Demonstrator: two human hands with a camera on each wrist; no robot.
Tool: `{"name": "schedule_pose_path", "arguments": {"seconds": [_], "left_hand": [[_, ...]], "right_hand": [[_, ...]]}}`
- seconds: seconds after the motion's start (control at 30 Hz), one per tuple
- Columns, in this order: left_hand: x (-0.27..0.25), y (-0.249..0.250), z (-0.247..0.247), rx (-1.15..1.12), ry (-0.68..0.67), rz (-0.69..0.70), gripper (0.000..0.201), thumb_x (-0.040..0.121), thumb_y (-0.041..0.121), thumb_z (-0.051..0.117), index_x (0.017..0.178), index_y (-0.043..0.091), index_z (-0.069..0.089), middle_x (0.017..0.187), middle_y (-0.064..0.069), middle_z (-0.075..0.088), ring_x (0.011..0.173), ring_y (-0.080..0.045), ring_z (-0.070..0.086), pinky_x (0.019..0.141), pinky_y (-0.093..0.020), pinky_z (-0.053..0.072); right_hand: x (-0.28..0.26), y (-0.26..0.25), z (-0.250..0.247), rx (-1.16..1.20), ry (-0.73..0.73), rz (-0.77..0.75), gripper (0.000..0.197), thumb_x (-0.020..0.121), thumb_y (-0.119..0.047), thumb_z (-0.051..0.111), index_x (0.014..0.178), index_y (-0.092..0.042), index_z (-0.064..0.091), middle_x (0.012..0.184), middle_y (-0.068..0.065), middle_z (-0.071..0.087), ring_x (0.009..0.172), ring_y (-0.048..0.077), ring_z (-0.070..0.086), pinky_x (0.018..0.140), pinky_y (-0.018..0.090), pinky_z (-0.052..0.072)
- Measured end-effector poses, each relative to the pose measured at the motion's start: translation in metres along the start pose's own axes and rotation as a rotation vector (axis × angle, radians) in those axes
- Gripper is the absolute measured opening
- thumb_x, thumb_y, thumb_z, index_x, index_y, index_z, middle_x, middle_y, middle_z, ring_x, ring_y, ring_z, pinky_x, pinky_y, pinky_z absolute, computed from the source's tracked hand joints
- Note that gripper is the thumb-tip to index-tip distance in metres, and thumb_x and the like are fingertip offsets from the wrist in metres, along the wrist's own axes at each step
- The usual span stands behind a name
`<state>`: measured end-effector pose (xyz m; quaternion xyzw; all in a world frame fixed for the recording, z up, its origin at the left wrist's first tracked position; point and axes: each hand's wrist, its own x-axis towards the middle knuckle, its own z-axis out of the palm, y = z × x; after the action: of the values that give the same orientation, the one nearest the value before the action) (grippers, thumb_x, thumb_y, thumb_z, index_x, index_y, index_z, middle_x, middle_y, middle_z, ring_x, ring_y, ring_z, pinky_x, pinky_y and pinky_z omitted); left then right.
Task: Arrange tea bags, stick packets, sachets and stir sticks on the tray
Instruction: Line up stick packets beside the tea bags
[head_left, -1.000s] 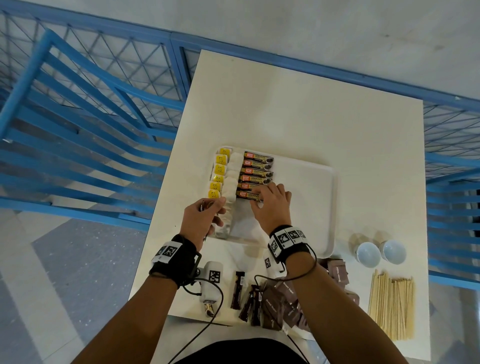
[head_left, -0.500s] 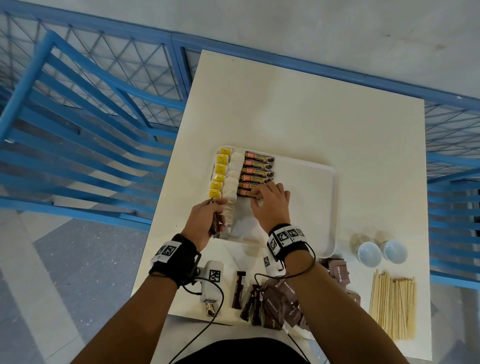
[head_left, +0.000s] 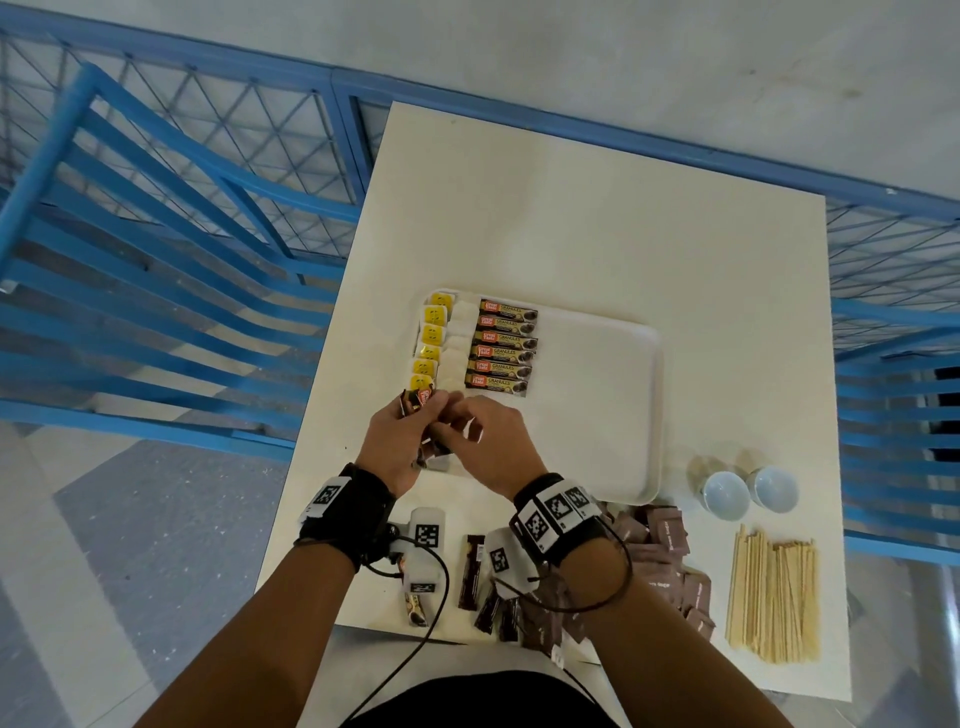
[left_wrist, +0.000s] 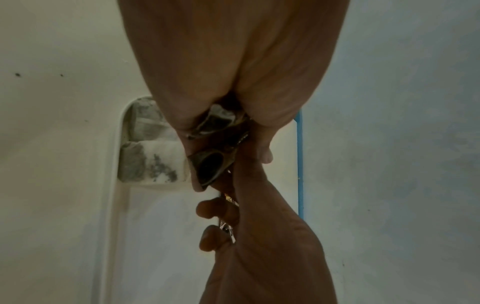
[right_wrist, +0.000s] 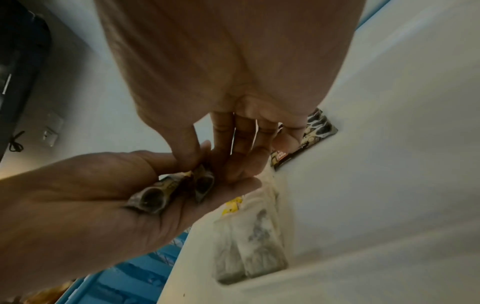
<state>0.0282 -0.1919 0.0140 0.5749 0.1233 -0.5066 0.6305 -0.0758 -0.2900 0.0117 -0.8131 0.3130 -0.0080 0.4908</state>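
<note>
I see a few glossy foil stick packets (right_wrist: 155, 197) bunched in my left hand (head_left: 395, 447), fingers curled round them, just above the tray's near-left corner. One red-printed end (head_left: 422, 399) pokes out past the fingertips. My right hand (head_left: 493, 441) meets the left; thumb & forefinger (right_wrist: 187, 144) pinch one packet in the bunch.

The tray (head_left: 613, 405) is flat white plastic w/ rounded corners & a low raised rim. Six more stick packets (head_left: 501, 347), brown w/ orange labels, lie flat in a neat column on its left part. Left of them, soft white paper tea bags (head_left: 454, 343) overlap in a column, their small square yellow tags (head_left: 434, 335) along the tray's left edge.

Off the tray, near table edge: a few loose dark stick packets (head_left: 471, 571), a heap of matte brown square sachets (head_left: 670, 561), and a bundle of thin pale wooden stir sticks (head_left: 774, 597) lying parallel. Two round white cups (head_left: 748, 493) stand beside the tray's near-right corner. The table (head_left: 571, 218) is smooth, cream. Blue metal railing w/ mesh (head_left: 182, 182) around it.
</note>
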Motion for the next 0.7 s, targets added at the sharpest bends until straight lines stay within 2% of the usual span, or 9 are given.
{"name": "schedule_pose_path", "arguments": {"seconds": [0.07,0.2,0.33,0.4,0.43,0.5,0.57,0.63,0.7], "left_hand": [[-0.003,-0.001,0.001,0.002,-0.004,0.0,0.016,0.1,0.017,0.063,0.112,0.011,0.072,0.106,-0.011,0.078,0.091,-0.022,0.076,0.08,-0.042,0.062],[-0.005,-0.001,-0.003,-0.053,-0.026,-0.025,0.023,0.101,0.023,0.062,0.112,0.004,0.07,0.107,-0.014,0.077,0.091,-0.027,0.076,0.07,-0.039,0.063],[-0.008,-0.001,-0.008,-0.054,-0.061,-0.015,0.031,0.097,0.026,0.066,0.107,-0.003,0.069,0.109,-0.024,0.074,0.102,-0.035,0.074,0.082,-0.043,0.062],[-0.01,0.0,-0.008,-0.065,-0.066,-0.015,0.028,0.095,0.022,0.069,0.108,-0.003,0.07,0.108,-0.025,0.074,0.102,-0.034,0.074,0.081,-0.044,0.063],[-0.012,0.001,-0.008,-0.044,-0.061,-0.015,0.027,0.094,0.019,0.071,0.11,-0.002,0.07,0.108,-0.023,0.075,0.101,-0.032,0.075,0.076,-0.041,0.063],[-0.014,0.001,-0.008,0.064,-0.031,0.006,0.024,0.091,0.018,0.075,0.11,0.003,0.073,0.106,-0.018,0.077,0.098,-0.027,0.076,0.058,-0.031,0.059],[-0.013,-0.001,-0.009,0.185,0.022,0.059,0.019,0.087,0.02,0.08,0.102,0.009,0.076,0.097,-0.015,0.078,0.088,-0.023,0.076,0.043,-0.023,0.043],[-0.012,-0.003,-0.01,0.238,0.072,0.102,0.015,0.084,0.02,0.083,0.094,0.011,0.078,0.088,-0.012,0.078,0.078,-0.019,0.074,0.038,-0.022,0.032],[-0.011,-0.004,-0.009,0.231,0.103,0.115,0.013,0.084,0.019,0.083,0.092,0.01,0.078,0.084,-0.012,0.078,0.071,-0.017,0.072,0.038,-0.022,0.029]], "right_hand": [[-0.003,-0.001,0.002,0.029,0.013,0.006,0.015,0.09,-0.031,0.073,0.095,-0.017,0.071,0.091,-0.003,0.07,0.073,0.01,0.057,0.069,0.021,0.046],[-0.007,-0.001,0.0,0.078,0.038,0.041,0.012,0.09,-0.024,0.073,0.094,-0.013,0.072,0.085,-0.015,0.067,0.076,0.01,0.062,0.074,0.017,0.049],[-0.005,0.006,-0.004,0.166,0.076,0.126,0.009,0.09,-0.021,0.072,0.097,-0.017,0.074,0.088,-0.008,0.074,0.082,0.01,0.068,0.083,0.028,0.056],[-0.004,0.008,-0.007,0.169,0.109,0.114,0.008,0.092,-0.019,0.069,0.097,-0.017,0.075,0.088,-0.009,0.075,0.08,0.008,0.068,0.082,0.028,0.056],[-0.003,0.009,-0.009,0.165,0.128,0.102,0.008,0.092,-0.017,0.068,0.096,-0.018,0.075,0.087,-0.01,0.074,0.078,0.006,0.067,0.081,0.027,0.055],[-0.002,0.012,-0.012,0.166,0.153,0.101,0.01,0.093,-0.014,0.067,0.095,-0.021,0.075,0.084,-0.013,0.072,0.074,0.001,0.064,0.079,0.024,0.054],[-0.002,0.015,-0.013,0.175,0.166,0.109,0.011,0.093,-0.014,0.067,0.096,-0.021,0.075,0.083,-0.015,0.072,0.074,-0.001,0.064,0.078,0.02,0.051],[-0.005,0.015,-0.011,0.188,0.18,0.095,0.01,0.093,-0.014,0.068,0.098,-0.02,0.075,0.086,-0.014,0.072,0.078,-0.001,0.065,0.078,0.018,0.05],[-0.01,0.013,-0.009,0.134,0.206,0.024,0.012,0.092,-0.019,0.069,0.103,-0.02,0.072,0.094,-0.014,0.07,0.086,0.002,0.063,0.082,0.018,0.047]]}}
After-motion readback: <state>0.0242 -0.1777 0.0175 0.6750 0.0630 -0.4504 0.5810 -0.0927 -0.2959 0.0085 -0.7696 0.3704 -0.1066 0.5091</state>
